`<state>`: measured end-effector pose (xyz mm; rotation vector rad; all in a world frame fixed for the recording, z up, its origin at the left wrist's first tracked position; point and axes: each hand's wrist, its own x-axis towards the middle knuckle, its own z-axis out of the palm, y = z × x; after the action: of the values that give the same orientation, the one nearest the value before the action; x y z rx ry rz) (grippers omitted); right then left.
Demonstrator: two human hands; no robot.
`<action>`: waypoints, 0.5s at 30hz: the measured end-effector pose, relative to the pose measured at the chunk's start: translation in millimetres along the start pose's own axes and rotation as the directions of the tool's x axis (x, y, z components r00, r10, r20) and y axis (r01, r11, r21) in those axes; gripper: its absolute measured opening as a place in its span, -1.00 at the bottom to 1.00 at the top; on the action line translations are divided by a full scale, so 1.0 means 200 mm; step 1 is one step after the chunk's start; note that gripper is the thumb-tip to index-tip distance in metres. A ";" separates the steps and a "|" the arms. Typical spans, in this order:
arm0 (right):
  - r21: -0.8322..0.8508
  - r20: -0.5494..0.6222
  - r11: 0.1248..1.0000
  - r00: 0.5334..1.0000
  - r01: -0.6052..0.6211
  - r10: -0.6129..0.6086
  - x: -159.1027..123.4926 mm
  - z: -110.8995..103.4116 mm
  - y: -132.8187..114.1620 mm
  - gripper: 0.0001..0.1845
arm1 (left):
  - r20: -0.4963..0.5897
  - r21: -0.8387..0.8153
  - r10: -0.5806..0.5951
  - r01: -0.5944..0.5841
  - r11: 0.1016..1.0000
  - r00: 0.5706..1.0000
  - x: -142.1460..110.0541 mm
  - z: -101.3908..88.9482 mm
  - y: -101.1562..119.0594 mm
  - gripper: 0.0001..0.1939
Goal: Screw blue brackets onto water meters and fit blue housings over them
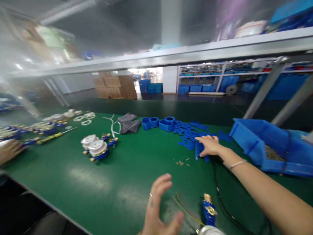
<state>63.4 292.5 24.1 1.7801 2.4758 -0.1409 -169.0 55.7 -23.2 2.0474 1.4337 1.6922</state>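
My right hand [209, 145] reaches out over a heap of flat blue plastic parts [189, 133] on the green table [127, 169]; its fingers curl on one blue part at the heap's near edge. My left hand [158, 209] hovers low near the front, fingers spread, holding nothing. Just right of it lies a blue water meter with brass ends [209, 212], with thin yellow and red wires [184, 207] beside it.
Two water meters [97, 147] sit mid-table, more meters and white rings at the far left. A blue bin of small metal parts [271, 148] stands right. Grey cloths [128, 123], blue housings [158, 123], small brass bits [182, 162], another person's hand [8, 150] at left.
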 end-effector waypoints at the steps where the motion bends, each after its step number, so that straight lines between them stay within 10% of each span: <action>1: 0.051 -0.021 0.998 0.999 0.045 -0.044 0.00 0.00 0.01 -0.31 | -0.031 0.209 -0.032 0.038 0.977 0.999 0.09 -0.14 -0.10 -0.63; 7: 0.439 -0.163 0.874 0.975 0.208 -0.150 -0.09 -0.02 0.07 -0.77 | -0.243 0.666 -0.265 0.359 0.654 0.933 0.51 -0.91 -0.67 -0.48; 15: 0.877 -0.249 0.474 0.918 0.079 0.308 -0.64 0.02 -0.02 -0.38 | -0.046 0.817 -0.508 0.324 0.476 0.860 0.63 -1.05 -0.82 -0.45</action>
<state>99.9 171.0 35.7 2.5107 2.7240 -1.4712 -443.3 141.0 41.7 1.7950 2.6764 0.5909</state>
